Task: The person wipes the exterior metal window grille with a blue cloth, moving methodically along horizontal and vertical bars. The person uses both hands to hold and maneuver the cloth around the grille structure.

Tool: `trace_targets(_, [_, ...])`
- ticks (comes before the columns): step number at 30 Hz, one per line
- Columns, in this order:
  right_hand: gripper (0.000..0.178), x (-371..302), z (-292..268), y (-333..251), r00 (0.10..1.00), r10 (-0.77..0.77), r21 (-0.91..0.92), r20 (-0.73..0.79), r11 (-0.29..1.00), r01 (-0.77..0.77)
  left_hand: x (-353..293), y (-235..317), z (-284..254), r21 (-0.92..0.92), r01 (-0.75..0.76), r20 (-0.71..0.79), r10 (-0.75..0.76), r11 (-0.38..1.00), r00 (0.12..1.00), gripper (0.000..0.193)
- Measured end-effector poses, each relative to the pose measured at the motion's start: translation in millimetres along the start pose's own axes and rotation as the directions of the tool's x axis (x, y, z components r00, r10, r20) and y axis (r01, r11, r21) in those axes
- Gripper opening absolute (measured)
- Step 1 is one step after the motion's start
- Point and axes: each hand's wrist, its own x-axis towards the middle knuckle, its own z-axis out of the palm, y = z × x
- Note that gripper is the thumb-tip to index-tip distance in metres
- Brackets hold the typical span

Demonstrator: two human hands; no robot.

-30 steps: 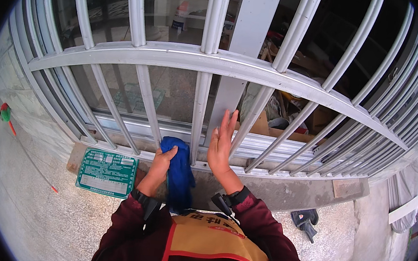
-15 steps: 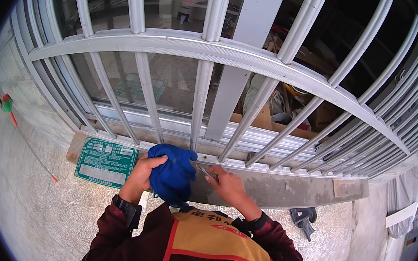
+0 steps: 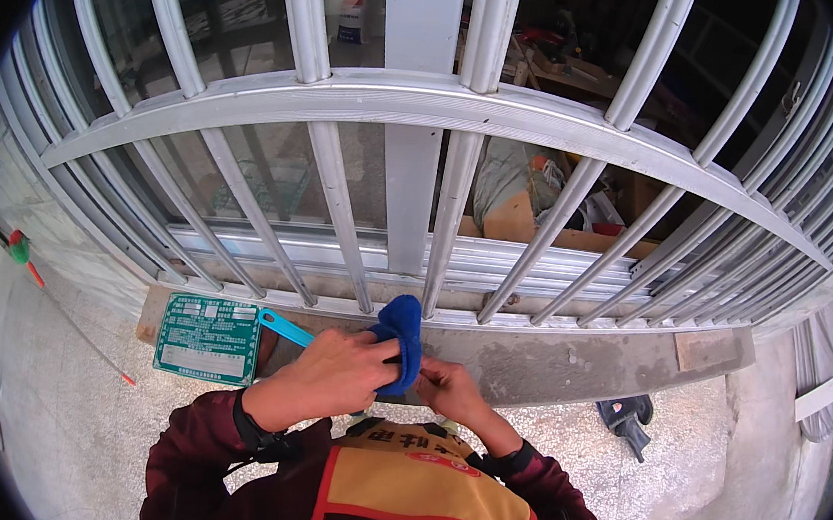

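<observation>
Silvery metal grille (image 3: 496, 113) spans the top of view, bars fixed to a crossbar. Speckled floor (image 3: 557, 464) below. Concrete ledge (image 3: 576, 371) runs left-right along the grille's foot. Left hand (image 3: 325, 380) and right hand (image 3: 449, 389) come together in front of it, near mid-view. Green sign (image 3: 208, 337) at the ledge's left end, left of both hands.

Blue cloth (image 3: 401, 339) sits between the hands, bunched, long axis pointing away from the body toward the grille. Key relation: it's just right of the left fingers, with the right fingers at its lower right edge. Left hand is nearer and overlaps it. Cloth-to-grille contact: can't tell.

Black object (image 3: 627, 421) on the floor, right, well apart. Teal handle (image 3: 286, 329) slants from near the sign down-right into the left hand; far end hidden. Left fingers: clamped on the handle, tips against the cloth. Right fingers: bunched close; can't tell whether they pinch anything.
</observation>
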Motion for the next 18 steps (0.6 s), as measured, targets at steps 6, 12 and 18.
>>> trace_targets(6, [0.014, 6, 7, 24, 0.977, 0.117, 0.698, -0.18, 0.715, 0.043, 7, 3, 7, 0.035, -0.065, -0.059, 0.067, 0.997, 0.996, 0.03])
trace_targets(12, [0.017, 50, 18, 18, 0.992, 0.091, 0.835, -0.09, 0.55, 0.025, 0, -34, 87, -0.682, 0.19, -0.388, -0.57, 0.706, 0.725, 0.048])
trace_targets(18, [0.016, 111, 42, 14, 0.922, 0.295, 0.823, -0.251, 0.567, 0.042, -4, -50, 144, -0.834, 0.181, -0.359, -0.76, 0.522, 0.542, 0.042])
